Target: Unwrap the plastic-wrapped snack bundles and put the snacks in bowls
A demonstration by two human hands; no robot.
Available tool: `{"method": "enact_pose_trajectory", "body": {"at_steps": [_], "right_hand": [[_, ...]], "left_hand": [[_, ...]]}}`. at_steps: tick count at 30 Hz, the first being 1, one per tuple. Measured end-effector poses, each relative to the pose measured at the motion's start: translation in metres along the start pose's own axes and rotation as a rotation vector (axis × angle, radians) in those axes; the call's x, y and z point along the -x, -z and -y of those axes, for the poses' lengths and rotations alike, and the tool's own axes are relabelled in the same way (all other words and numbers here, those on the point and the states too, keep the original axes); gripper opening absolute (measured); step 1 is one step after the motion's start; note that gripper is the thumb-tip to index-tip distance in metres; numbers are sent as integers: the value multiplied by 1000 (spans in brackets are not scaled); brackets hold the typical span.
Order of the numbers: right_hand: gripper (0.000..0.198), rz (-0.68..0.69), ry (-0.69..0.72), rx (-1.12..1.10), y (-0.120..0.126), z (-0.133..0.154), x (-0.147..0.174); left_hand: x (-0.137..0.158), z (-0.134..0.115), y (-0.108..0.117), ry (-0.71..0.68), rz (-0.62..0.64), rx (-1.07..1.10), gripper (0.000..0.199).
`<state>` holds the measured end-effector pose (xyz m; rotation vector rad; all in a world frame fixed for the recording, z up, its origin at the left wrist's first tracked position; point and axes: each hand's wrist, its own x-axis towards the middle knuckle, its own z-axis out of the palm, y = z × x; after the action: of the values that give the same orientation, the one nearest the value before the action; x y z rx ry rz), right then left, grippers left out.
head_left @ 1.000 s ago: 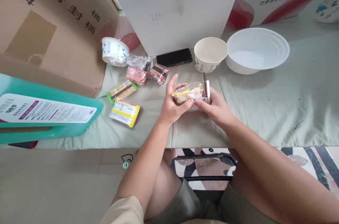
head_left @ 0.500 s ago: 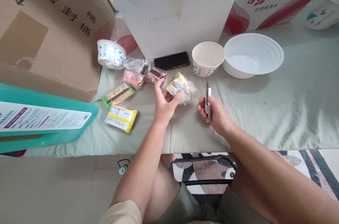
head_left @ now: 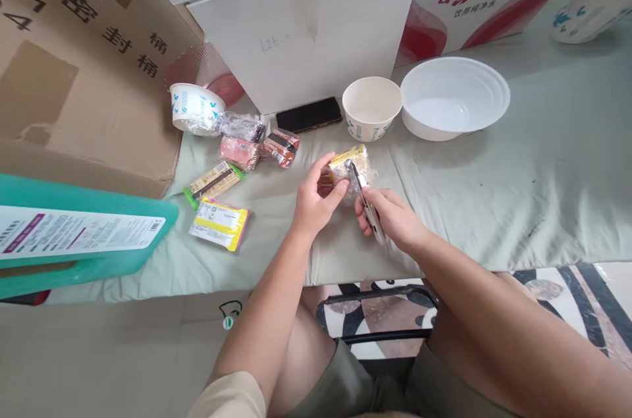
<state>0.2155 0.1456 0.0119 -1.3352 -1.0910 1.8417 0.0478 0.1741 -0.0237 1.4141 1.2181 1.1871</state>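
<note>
My left hand (head_left: pixel 318 197) grips a snack packet (head_left: pixel 351 164) with yellow print and crinkled clear wrap, thumb on the near side. In my right hand (head_left: pixel 388 210) is a utility knife (head_left: pixel 371 210), its dark blade tip lying over the packet's wrap. Whether the blade has gone through the plastic I cannot tell. Left of my hands lie a red-brown wrapped packet (head_left: pixel 280 147), a pink packet (head_left: pixel 239 151), a green-ended bar (head_left: pixel 214 182) and a yellow-and-white packet (head_left: pixel 220 224).
Beyond my hands stand a paper bowl (head_left: pixel 371 108) and a white plastic basin (head_left: pixel 454 99). A phone (head_left: pixel 309 114) lies against a white box (head_left: pixel 306 36). Another paper bowl (head_left: pixel 196 107) is tilted at the left, near a cardboard box (head_left: pixel 99 82). A teal jug (head_left: pixel 148 207) occupies the front left.
My right hand has brought the utility knife left and up to the packet. My left hand has moved slightly right with the packet. The camera view has shifted a little.
</note>
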Motion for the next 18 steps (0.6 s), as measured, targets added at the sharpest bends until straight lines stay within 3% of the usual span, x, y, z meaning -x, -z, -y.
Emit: {"method": "enact_pose_trajectory", "body": {"at_steps": [8,13,15,18], "right_hand": [[47,46,-86,94,-2,-5,1],[43,125,-86,279,-2,-5,5],[38,36,53,455,3,-1,6],[21,-242,240,807,21,1,3]], "left_hand": [[-8,-8,3,-1,-179,125,64],[-16,-10,20,57,-349,285,49],[-16,-10,24,62,-337,274,46],[-12,-11,21,102,-287,234,51]]}}
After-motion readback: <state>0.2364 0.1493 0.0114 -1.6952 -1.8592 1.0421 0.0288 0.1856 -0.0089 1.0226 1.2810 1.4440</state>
